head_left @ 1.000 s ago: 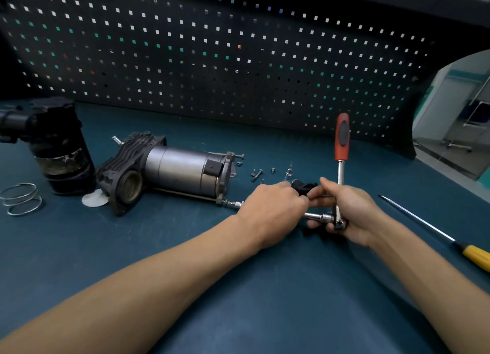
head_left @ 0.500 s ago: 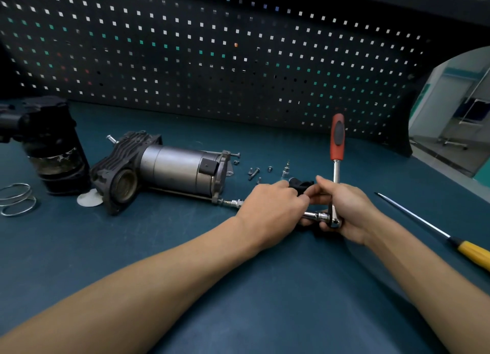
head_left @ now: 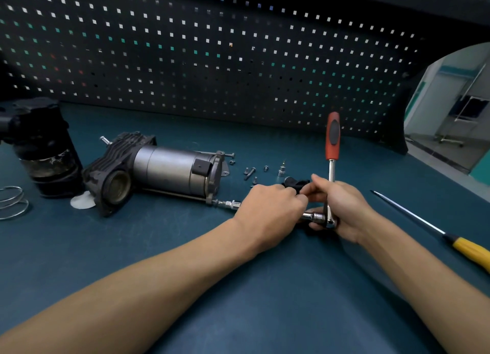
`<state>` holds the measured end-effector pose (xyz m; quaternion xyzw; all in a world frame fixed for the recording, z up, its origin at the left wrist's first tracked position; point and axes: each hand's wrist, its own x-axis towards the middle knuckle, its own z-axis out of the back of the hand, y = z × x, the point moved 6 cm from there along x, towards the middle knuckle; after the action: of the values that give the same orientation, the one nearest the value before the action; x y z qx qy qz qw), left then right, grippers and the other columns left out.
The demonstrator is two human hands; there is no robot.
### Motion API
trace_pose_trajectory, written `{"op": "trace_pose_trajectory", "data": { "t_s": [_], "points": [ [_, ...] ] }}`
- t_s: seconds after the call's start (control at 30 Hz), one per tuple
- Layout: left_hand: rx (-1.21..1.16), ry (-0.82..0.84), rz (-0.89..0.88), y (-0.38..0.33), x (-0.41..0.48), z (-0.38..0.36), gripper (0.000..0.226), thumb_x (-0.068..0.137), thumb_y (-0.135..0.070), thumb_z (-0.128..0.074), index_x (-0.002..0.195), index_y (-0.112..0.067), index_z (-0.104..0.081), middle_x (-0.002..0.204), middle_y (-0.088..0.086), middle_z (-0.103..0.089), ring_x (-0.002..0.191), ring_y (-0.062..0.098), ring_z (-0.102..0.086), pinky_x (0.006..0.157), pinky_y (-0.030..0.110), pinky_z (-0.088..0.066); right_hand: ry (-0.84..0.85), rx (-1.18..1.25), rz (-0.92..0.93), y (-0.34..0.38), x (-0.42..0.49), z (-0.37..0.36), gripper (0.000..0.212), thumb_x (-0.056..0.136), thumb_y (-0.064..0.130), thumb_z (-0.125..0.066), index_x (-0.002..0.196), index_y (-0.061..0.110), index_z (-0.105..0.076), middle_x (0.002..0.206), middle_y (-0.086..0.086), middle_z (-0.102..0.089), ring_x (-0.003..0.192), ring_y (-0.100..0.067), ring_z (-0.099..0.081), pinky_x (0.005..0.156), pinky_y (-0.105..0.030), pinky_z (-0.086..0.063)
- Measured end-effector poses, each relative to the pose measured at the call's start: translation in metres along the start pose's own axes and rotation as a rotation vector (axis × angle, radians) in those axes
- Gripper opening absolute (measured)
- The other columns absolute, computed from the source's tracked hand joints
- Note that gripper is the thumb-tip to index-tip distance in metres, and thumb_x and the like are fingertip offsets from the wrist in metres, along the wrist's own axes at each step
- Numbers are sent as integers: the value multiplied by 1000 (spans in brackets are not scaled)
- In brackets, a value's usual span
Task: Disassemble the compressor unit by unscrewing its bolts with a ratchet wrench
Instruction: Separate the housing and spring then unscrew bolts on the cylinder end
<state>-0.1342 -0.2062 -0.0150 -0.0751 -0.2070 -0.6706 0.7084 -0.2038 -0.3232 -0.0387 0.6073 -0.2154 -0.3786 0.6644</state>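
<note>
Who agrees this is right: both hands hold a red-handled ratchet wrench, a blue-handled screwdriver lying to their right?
No: in the head view the screwdriver handle is yellow, not blue. Left hand and right hand do hold the red-handled ratchet wrench, screwdriver to their right.

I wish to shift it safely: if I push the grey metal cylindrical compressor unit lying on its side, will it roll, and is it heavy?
The grey metal cylindrical compressor unit looks solid, so probably heavy for its size. Its black finned head and wider end flange touch the teal table, so it would likely slide or pivot, not roll.
</note>
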Motion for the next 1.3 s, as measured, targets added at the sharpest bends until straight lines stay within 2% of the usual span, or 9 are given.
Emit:
{"op": "trace_pose_trajectory", "data": {
  "t_s": [0.2, 0.43, 0.53, 0.63, 0.77, 0.93, 1.1, 1.2, 1.3],
  "points": [
    [-25, 93, -47, 10, 0, -14, 20, 98, -15, -49, 118, -15, -51, 102, 2, -57, 98, 27, -58, 59, 37, -35, 2, -15, 119, 4, 2, -1, 47, 104, 46, -45, 77, 14, -67, 81, -8, -76, 55, -25, -67, 44, -31, -51],
    [-92, 153, -7, 19, 1, -12, 16, 95, -6, -44, 108, -12, -50, 107, 7, -55, 100, 31, -56, 67, 39, -37, 24, -327, 873, 23, -12, 4, 58, 98, 59, -45, 74, 15, -74, 77, -5, -73, 76, -16, -69, 74, -26, -55],
    [-95, 137, 12, 19, 0, -11, 14, 96, -9, -42, 104, -12, -54, 105, 9, -59, 97, 34, -58, 66, 39, -36, 22, -313, 703, 22, -6, 2, 60, 98, 60, -42, 76, 14, -75, 80, -4, -75, 68, -15, -68, 65, -28, -52],
    [-52, 128, -12, 14, -2, -12, 16, 96, -12, -43, 103, -11, -58, 102, 11, -61, 94, 35, -58, 63, 38, -29, 17, -117, 244, 8, 7, 3, 58, 103, 52, -43, 77, 7, -68, 79, -10, -76, 50, -29, -66, 47, -29, -43],
    [-52, 86, 27, 17, 1, -9, 12, 98, -20, -48, 98, -13, -58, 97, 9, -62, 90, 35, -59, 61, 38, -31, 57, 158, -149, -12, 7, 3, 29, 98, 35, -59, 80, 12, -61, 74, -10, -73, 41, -22, -58, 31, -16, -31],
    [-18, 134, -33, 18, 2, -15, 15, 101, -20, -46, 102, -13, -59, 98, 9, -62, 89, 34, -61, 62, 37, -33, 189, -100, 276, 3, -3, -1, 29, 70, 38, -82, 74, 13, -69, 70, -12, -67, 46, -22, -52, 37, -22, -33],
    [-205, 162, -18, 25, 1, -23, 12, 103, -22, -42, 107, -17, -53, 104, 4, -58, 97, 29, -58, 69, 36, -39, 254, -529, 844, 22, -18, -2, 9, 77, 25, -79, 75, 17, -81, 95, 8, -71, 83, -8, -67, 76, -15, -47],
    [-244, 189, 17, 29, 2, -27, 14, 102, -20, -42, 106, -16, -55, 104, 4, -58, 97, 29, -57, 76, 41, -48, 234, -551, 817, 19, -17, -1, 9, 79, 30, -77, 75, 22, -81, 95, 10, -72, 84, -7, -68, 75, -14, -47],
    [-258, 169, 38, 32, 3, -23, 18, 101, -25, -45, 100, -15, -60, 98, 5, -60, 92, 32, -60, 74, 43, -50, 167, -428, 553, 12, -6, 0, 32, 84, 48, -64, 71, 24, -79, 67, 0, -67, 52, -7, -56, 50, -21, -42]
  ]
}}
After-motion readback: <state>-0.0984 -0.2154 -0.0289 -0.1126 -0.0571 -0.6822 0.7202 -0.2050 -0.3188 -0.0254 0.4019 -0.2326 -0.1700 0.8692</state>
